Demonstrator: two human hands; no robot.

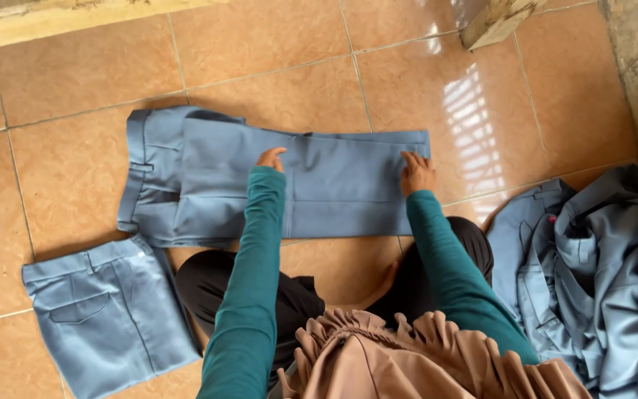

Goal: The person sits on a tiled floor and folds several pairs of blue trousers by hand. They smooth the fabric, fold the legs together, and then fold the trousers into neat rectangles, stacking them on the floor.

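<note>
From the head camera, the grey-blue trousers (334, 185) lie spread flat across the middle of the tiled floor (75, 170), and the left hand (271, 158) presses fingers-down on their middle while the right hand (416, 174) rests with fingers spread near the leg end. Neither hand grips anything. A folded pair (108, 314) sits by the floor's lower left corner, and a heap of grey-blue clothes (599, 273) crowds the right edge.

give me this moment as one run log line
left hand: flat on grey-blue trousers | right hand: pressing trouser hem end | folded trousers: on tile floor | clothes pile: right
</note>
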